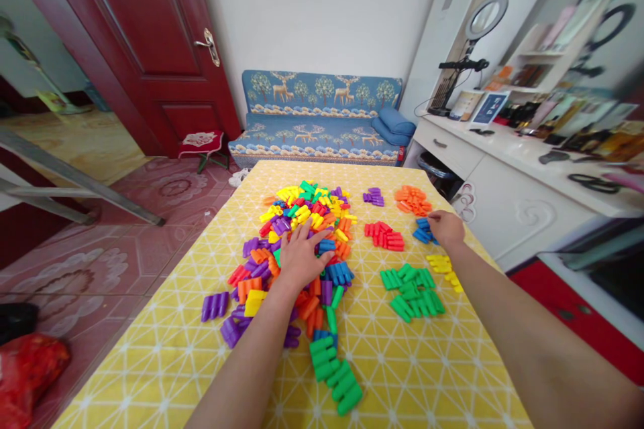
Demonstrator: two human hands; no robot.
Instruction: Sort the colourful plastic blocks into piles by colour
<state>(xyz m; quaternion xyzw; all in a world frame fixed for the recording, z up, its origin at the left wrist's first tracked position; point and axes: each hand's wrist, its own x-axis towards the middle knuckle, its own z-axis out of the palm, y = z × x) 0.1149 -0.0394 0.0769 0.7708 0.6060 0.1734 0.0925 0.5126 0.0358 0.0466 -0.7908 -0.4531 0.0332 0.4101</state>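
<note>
A big mixed heap of coloured plastic blocks (302, 221) lies on the yellow patterned tablecloth (402, 362). My left hand (300, 256) rests flat on the heap's near side, fingers spread over blue and orange blocks. To the right lie sorted groups: purple (373, 197), orange (412, 200), red (384, 236), blue (421, 230), yellow (443, 267) and green (411, 289). My right hand (445, 228) sits curled at the blue group, fingers bent down onto the blocks; what they hold is hidden.
Loose green blocks (335, 372) lie near the table's front. A blue sofa (322, 117) stands past the far edge, a white desk (503, 161) with a ring light to the right, a red door (151, 47) and a small stool (204, 144) on the left.
</note>
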